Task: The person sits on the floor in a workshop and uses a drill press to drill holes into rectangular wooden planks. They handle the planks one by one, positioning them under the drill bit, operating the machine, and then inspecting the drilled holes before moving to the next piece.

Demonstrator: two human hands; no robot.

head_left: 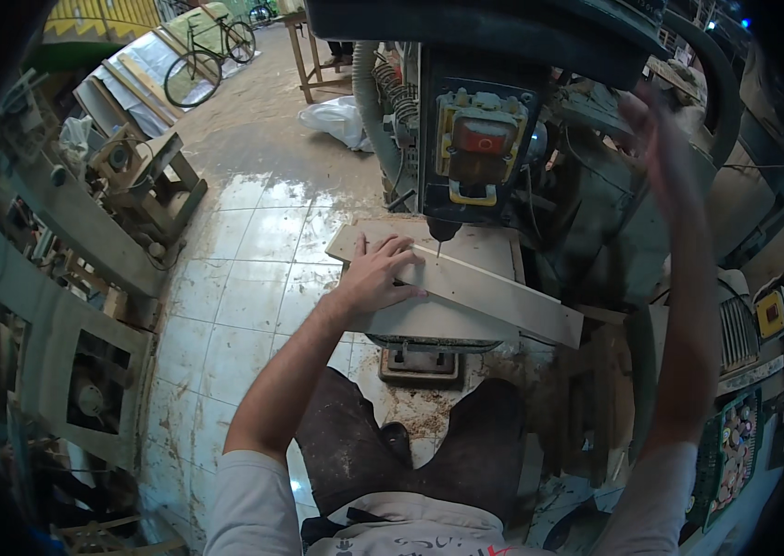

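A long, narrow wooden board (503,296) lies slantwise on the table (452,324) of a drill press (424,120). My left hand (381,276) grips the board across its width, left of the drill bit, with the fingers toward its far edge and the thumb at its near edge. Pointing down from the dark chuck (444,228), the thin drill bit (438,248) ends at or just over the board; contact cannot be made out. Small dark holes or marks dot the board. My right hand (653,130) is raised beside the machine's head, smeared by motion, so its fingers and any hold are unclear.
A switch box with a red button (483,139) faces me on the machine. Wooden frames (86,371) stand on the left. A green crate (730,454) of small items sits at the right. Farther off are a bicycle (207,60) and a white plastic bag (336,120).
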